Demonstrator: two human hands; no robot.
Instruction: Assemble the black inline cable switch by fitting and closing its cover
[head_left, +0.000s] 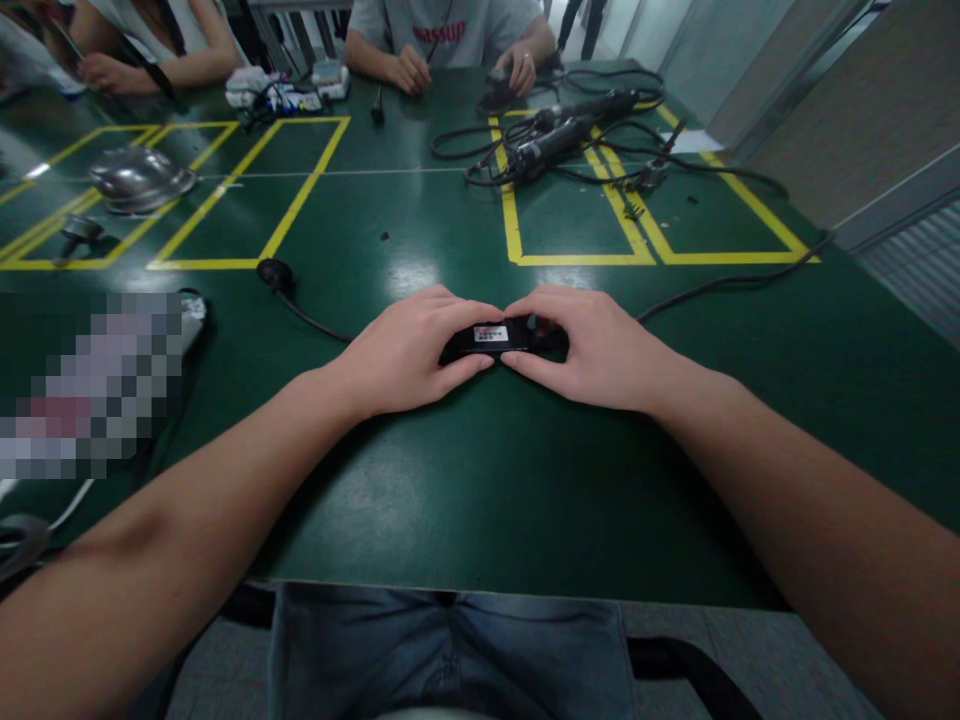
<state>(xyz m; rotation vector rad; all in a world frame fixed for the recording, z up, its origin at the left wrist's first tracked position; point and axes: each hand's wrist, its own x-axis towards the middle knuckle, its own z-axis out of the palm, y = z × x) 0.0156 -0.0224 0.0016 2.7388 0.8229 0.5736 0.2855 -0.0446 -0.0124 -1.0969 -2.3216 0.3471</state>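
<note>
A small black box with a white printed label [491, 333] is held in front of me, low over the green table [420, 500]. My left hand [412, 345] grips its left end between thumb and fingers. My right hand [600, 345] closes on the right end, and the tips of both hands nearly meet in the middle. Left of my left hand, a black cable leads to a plug [275, 273] lying on the table. To the right of my right hand, another length of cable [720, 288] runs off toward the table's edge. My fingers hide the box's ends.
Yellow tape marks rectangles on the table. Black rod-shaped devices with tangled cables [555, 140] lie at the back right. A shiny metal bowl-like part [139, 180] sits back left, and a blurred-out item [97, 390] lies nearer. Across the table, another person's hands [517, 70] handle a dark object.
</note>
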